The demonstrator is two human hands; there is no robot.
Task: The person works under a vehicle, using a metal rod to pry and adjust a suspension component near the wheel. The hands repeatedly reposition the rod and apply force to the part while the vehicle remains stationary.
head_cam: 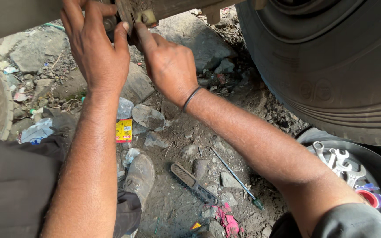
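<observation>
Rusty metal bracket on the underside of a vehicle, at the top edge of the view, with a small pale yellowish piece set just to its right. The left hand reaches up from below and closes its fingers and thumb around the bracket's left side; what lies inside the grip is hidden behind the fingers. The right hand meets it from the right, fingers extended and pressed against the bracket just beneath the pale piece (a dark band circles this wrist). Whether the right hand pinches anything cannot be told.

Large black tyre fills the upper right, close beside the right forearm. Below the hands: dirt ground strewn with stones. On it lie a dark-handled wire brush, a thin screwdriver with a green tip just right of the brush, a red rag near the bottom, and a yellow-and-red wrapper under the left forearm. A dusty shoe rests left of the brush. At lower right, a round dark tray holds several spanners and a roll of red tape.
</observation>
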